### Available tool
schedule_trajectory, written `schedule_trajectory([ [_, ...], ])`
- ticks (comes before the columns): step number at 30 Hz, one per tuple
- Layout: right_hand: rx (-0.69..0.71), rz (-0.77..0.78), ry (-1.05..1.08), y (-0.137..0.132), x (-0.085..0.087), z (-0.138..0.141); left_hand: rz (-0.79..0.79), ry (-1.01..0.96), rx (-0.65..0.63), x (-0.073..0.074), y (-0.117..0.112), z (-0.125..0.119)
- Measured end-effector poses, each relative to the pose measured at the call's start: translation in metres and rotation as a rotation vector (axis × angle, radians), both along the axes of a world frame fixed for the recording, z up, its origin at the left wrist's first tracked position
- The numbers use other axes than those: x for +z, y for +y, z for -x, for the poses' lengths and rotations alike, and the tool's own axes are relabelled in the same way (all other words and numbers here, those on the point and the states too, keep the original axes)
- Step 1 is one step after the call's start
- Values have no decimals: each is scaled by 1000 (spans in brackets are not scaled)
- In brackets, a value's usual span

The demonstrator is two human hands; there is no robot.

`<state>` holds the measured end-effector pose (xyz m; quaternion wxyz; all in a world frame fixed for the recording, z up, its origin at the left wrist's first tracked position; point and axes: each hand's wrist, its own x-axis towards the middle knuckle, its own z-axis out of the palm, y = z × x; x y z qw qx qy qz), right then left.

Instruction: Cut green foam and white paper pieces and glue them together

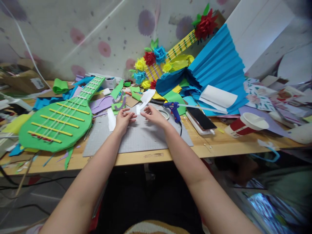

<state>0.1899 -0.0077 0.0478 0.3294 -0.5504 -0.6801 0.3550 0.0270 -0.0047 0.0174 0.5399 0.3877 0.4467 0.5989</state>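
Observation:
Both hands are over the grey cutting board, close together with a small gap between them. My left hand has its fingers curled and thumb near the fingertips, in a loose pinch. My right hand faces it, fingers bent in a similar pinch. Something thin and pale shows faintly between the fingertips, too small to name. Just behind the fingers is a small white paper piece. A roll of tape lies by my right hand, with a blue glue gun to its right. A white paper strip lies left of my left hand.
A green paper lute lies at left. Behind stand a flower-trimmed yellow instrument and pleated blue paper. To the right are a phone on a white block and a paper cup. Coloured scraps cover the table's back.

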Motion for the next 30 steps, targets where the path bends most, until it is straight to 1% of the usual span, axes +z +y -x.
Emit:
schedule_trajectory([
  [2,91,164,-161,-8,22,-31,2,37,-10,-1,1,1],
  [3,118,258,-282,-12,32,-47,-2,57,-11,-1,2,1],
  [4,97,316,-420,-16,39,-64,-9,75,-8,-1,3,1],
  [5,26,324,-550,-20,44,-79,-16,89,-4,-1,4,1],
  [6,-71,298,-667,-22,46,-92,-22,104,-2,-1,4,1],
  [7,-189,259,-751,-22,45,-103,-25,120,-5,-2,4,0],
  [8,-312,230,-787,-21,41,-111,-25,144,-12,-2,4,-1],
  [9,-405,173,-775,-18,35,-117,-26,179,-21,-3,4,-2],
  [10,-464,102,-735,-13,27,-120,-31,230,-35,-5,4,-2],
  [11,-474,50,-678,-8,17,-121,-42,293,-45,-6,4,-2],
  [12,-444,3,-600,-2,8,-121,-58,363,-53,-8,4,-2],
  [14,-406,-36,-422,7,-9,-120,-100,491,-58,-12,4,-1],
  [16,-427,-44,-202,10,-20,-123,-142,581,-55,-14,6,-1],
  [17,-426,-37,-66,10,-22,-125,-162,614,-51,-15,6,0],
  [19,-376,-29,224,8,-20,-129,-208,666,-43,-15,7,-1],
  [21,-300,-48,450,5,-13,-128,-240,716,-31,-15,7,-3],
  [22,-269,-66,513,5,-8,-124,-246,741,-21,-14,7,-4],
  [23,-240,-83,543,5,-4,-118,-248,762,-11,-13,6,-5],
  [25,-185,-97,527,7,0,-101,-247,789,8,-11,4,-7],
  [26,-145,-68,494,9,0,-90,-246,792,12,-10,2,-7],
  [28,-68,8,425,11,-6,-67,-232,787,13,-9,-2,-6],
  [30,-32,28,376,11,-16,-49,-186,784,14,-8,-5,-4],
])
